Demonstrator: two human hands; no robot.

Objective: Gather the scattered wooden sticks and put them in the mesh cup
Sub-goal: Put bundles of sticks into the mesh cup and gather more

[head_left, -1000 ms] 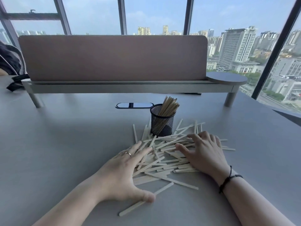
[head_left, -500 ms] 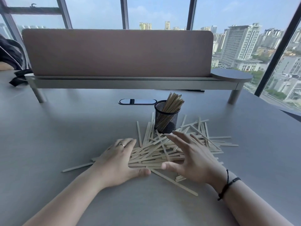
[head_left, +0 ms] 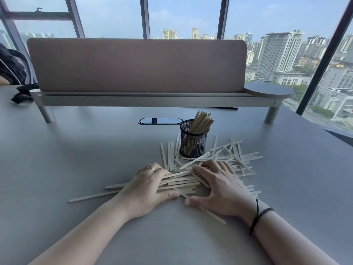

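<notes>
A black mesh cup [head_left: 193, 143] stands upright on the grey table, with a bunch of wooden sticks [head_left: 201, 121] leaning in it. Loose wooden sticks [head_left: 236, 156] lie scattered in front of the cup and to its right. A bundle of sticks [head_left: 180, 181] lies crosswise between my hands. My left hand [head_left: 148, 186] curls over the bundle's left part, thumb beneath it. My right hand [head_left: 221, 186] curls its fingers onto the bundle's right end, thumb on the table. Single sticks stray out at the left [head_left: 89, 197] and under my right wrist [head_left: 213, 215].
A desk divider screen [head_left: 137, 66] on a low shelf with legs spans the back of the table [head_left: 76, 159]. A cable port [head_left: 159, 121] sits just left of the cup. A dark bag [head_left: 11, 66] lies at the far left. The table's edge runs along the right.
Both hands have drawn closer together and swept the loose sticks into a crosswise bundle. My fingers went from spread flat to curled around it.
</notes>
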